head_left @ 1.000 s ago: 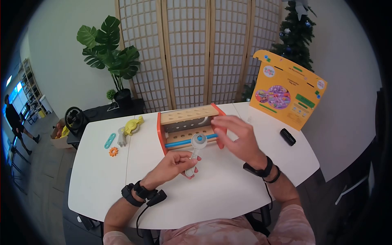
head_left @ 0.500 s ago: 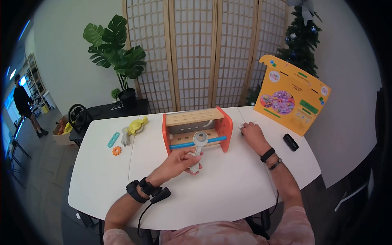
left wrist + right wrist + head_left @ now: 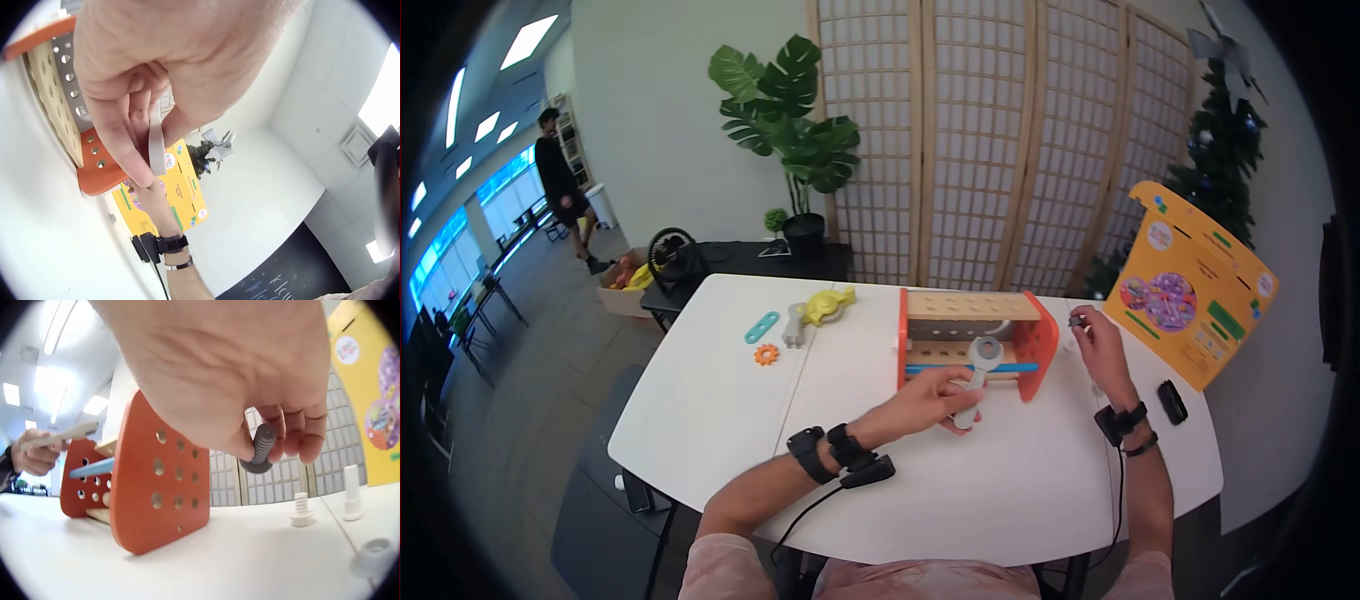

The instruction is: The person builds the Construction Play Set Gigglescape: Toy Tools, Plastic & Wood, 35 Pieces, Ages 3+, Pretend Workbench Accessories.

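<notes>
Head: left hand (image 3: 933, 402) grips gray toy wrench (image 3: 986, 352) low, seemingly leaving its ring end free; wooden toolbox (image 3: 970, 305) just beyond | Left wrist: thumb and fingers pinch the wrench | Right wrist: right hand (image 3: 231, 372) pinches dark gray bolt (image 3: 263, 447), likely for fingertip control; white bolt (image 3: 301, 511) below.

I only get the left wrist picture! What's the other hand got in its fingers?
Observer: The right hand is pinching a dark grey bolt with a ridged shaft.
Operator: Cool! I just see a thin edge of the thing in my hand. What shape is its top?
Observer: From the head view, the pale grey tool in the left hand has a round top end.
Operator: And is anything on the table way over to the left of the toy box?
Observer: Yes, an orange gear lies there, left of the toy box.
</notes>
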A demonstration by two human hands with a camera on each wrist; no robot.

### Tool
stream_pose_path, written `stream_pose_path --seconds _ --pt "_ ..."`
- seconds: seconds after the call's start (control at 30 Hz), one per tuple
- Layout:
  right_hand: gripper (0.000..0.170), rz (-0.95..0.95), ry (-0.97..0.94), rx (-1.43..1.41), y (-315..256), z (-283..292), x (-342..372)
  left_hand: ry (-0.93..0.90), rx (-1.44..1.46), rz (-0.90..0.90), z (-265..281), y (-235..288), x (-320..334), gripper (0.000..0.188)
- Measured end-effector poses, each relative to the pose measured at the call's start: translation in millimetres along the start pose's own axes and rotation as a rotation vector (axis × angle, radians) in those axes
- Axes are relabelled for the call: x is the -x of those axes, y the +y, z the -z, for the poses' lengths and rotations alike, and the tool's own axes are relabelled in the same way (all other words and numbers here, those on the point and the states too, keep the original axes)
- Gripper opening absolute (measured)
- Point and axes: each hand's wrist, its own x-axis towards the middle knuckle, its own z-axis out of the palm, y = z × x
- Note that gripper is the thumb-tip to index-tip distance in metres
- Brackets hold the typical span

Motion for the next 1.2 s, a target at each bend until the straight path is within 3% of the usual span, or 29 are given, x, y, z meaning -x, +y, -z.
stream_pose_path --seconds 0.07,0.1,0.17,0.3,0.43,0.53,0.6,0.87,1.13,1.2 --pt "0.021 -0.054 0.083 -0.264 -15 0 -10 -0.006 0.025 0.006 2 -2 -5 0.041" --pt "0.021 -0.033 0.076 -0.279 -16 -3 -16 -0.037 0.052 0.016 4 -2 -8 0.044" --pt "0.023 0.076 0.142 -0.655 -23 -14 -30 -0.007 0.041 -0.001 1 0 -12 0.047" --pt "0.025 0.063 0.052 -0.787 -69 -29 -39 -0.037 0.049 -0.019 0 2 -19 0.055" --pt "0.026 0.118 -0.066 -0.795 -73 -51 -46 -0.083 0.047 -0.002 0 3 -25 0.055" --pt "0.028 0.055 -0.092 -0.844 -86 -52 -41 -0.041 0.07 0.004 -1 3 -22 0.054" --pt "0.03 0.003 -0.213 -0.928 -96 -48 -37 0.0 0.045 -0.005 3 0 -27 0.053" --pt "0.031 0.096 -0.048 -0.749 -85 -42 -66 0.017 0.017 0.03 13 12 -31 0.043" --pt "0.026 0.126 -0.103 -0.582 -73 -53 -106 -0.002 0.092 0.069 21 10 -49 0.037" --pt "0.029 0.149 -0.188 -0.394 -79 -54 -115 -0.002 0.096 0.073 22 10 -50 0.036"
